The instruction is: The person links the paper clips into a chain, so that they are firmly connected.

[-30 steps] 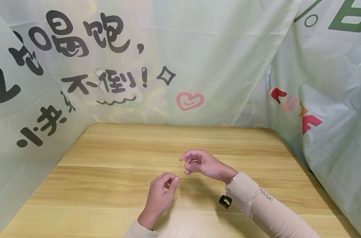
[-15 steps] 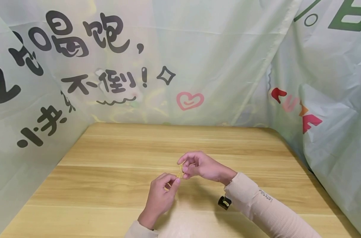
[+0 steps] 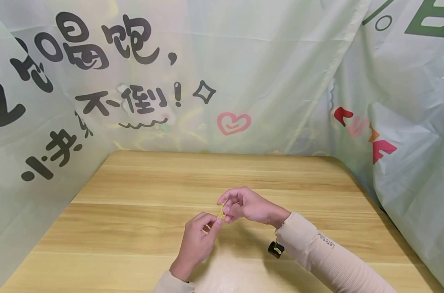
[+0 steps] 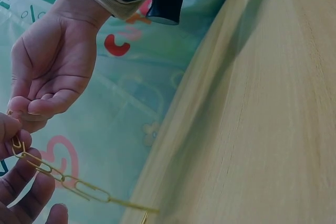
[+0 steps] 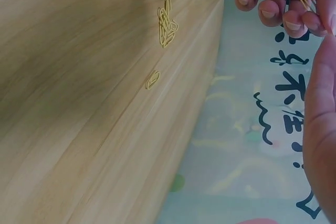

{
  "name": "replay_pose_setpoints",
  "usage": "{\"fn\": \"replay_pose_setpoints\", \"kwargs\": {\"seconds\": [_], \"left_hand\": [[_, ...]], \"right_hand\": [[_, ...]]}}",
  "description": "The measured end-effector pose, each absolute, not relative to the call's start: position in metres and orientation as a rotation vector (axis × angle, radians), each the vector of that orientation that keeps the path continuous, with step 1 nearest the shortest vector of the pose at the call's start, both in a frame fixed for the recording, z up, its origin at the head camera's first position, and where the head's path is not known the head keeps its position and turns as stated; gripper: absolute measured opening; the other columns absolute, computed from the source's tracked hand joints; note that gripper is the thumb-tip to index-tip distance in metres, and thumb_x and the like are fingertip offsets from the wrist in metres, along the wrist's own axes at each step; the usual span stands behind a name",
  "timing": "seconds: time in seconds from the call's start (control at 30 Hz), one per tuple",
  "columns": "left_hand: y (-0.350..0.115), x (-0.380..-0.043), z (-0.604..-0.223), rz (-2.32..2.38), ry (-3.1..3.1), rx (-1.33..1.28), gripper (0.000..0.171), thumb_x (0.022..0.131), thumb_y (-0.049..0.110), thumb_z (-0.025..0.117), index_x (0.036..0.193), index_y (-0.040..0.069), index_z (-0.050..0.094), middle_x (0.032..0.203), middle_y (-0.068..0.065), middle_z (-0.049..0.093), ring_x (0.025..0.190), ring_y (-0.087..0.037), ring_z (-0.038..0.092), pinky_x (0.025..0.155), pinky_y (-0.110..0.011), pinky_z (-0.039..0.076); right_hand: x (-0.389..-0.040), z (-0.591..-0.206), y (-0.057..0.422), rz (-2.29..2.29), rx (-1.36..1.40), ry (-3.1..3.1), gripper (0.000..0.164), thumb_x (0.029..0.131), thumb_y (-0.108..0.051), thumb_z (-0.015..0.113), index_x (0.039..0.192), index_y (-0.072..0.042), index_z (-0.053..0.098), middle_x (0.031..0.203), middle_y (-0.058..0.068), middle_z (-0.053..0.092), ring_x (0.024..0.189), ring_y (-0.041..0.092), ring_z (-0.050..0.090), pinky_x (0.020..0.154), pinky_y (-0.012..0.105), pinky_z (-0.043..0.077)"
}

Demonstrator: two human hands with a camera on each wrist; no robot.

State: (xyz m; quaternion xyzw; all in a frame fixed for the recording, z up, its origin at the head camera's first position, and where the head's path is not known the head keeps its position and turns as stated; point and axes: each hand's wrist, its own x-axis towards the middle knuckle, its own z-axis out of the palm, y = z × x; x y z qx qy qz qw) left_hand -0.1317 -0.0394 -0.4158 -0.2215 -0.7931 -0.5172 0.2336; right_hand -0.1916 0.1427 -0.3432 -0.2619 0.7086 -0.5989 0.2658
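My left hand (image 3: 201,238) pinches the end of a chain of gold paper clips (image 4: 89,188) between thumb and fingertips. In the left wrist view the linked chain crosses the left fingers (image 4: 21,179) and runs out over the table. My right hand (image 3: 250,208), just above and to the right, pinches a single paper clip (image 3: 223,208) in the head view. The fingertips of both hands almost meet there, and that clip touches or overlaps the chain's end; whether they are linked cannot be told.
In the right wrist view a small heap of paper clips (image 5: 167,27) lies on the wooden table (image 5: 94,129), with one loose paper clip (image 5: 152,80) beside it. Printed cloth (image 3: 280,81) hangs around the table's back and sides. A black wrist camera (image 3: 276,249) sits under the right cuff.
My right hand has come down and slightly left, bringing its paper clip to the clip at my left fingertips. The left hand has barely moved.
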Motion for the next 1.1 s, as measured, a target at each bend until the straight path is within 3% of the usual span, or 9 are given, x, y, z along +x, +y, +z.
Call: {"fn": "replay_pose_setpoints", "kwargs": {"seconds": [0.3, 0.53, 0.8, 1.1], "left_hand": [[-0.0400, -0.1300, -0.4137, -1.408, -2.150, -0.594, 0.013, 0.089, 0.007, 0.065, 0.077, 0.006, 0.067, 0.076, 0.007, 0.062, 0.070, -0.007, 0.056, 0.060, -0.024, 0.051], [-0.0396, -0.1291, -0.4126, -1.416, -2.146, -0.630, 0.012, 0.090, 0.007, 0.065, 0.078, 0.008, 0.068, 0.077, 0.008, 0.062, 0.070, -0.007, 0.057, 0.061, -0.024, 0.052], [-0.0393, -0.1309, -0.4160, -1.375, -2.175, -0.632, 0.011, 0.089, 0.008, 0.066, 0.077, 0.006, 0.068, 0.077, 0.007, 0.062, 0.070, -0.005, 0.056, 0.061, -0.024, 0.052], [-0.0395, -0.1303, -0.4164, -1.362, -2.155, -0.649, 0.013, 0.090, 0.008, 0.065, 0.078, 0.005, 0.068, 0.077, 0.007, 0.063, 0.070, -0.007, 0.057, 0.061, -0.025, 0.052]], "right_hand": [[-0.1904, -0.3480, 0.1400, -1.593, -0.683, 1.915, 0.028, 0.087, 0.015, 0.050, 0.115, 0.016, 0.053, 0.082, 0.011, 0.062, 0.073, 0.018, 0.065, 0.078, 0.042, 0.057], [-0.1894, -0.3432, 0.1407, -1.648, -0.641, 1.910, 0.021, 0.092, 0.006, 0.057, 0.113, 0.009, 0.057, 0.084, 0.010, 0.064, 0.073, 0.018, 0.065, 0.079, 0.041, 0.056], [-0.1893, -0.3423, 0.1412, -1.638, -0.644, 1.927, 0.021, 0.092, 0.006, 0.057, 0.113, 0.009, 0.057, 0.084, 0.014, 0.064, 0.072, 0.018, 0.065, 0.078, 0.041, 0.057], [-0.1917, -0.3467, 0.1417, -1.601, -0.701, 1.953, 0.026, 0.086, 0.014, 0.048, 0.108, 0.010, 0.060, 0.082, 0.020, 0.061, 0.069, 0.017, 0.063, 0.072, 0.036, 0.057]]}}
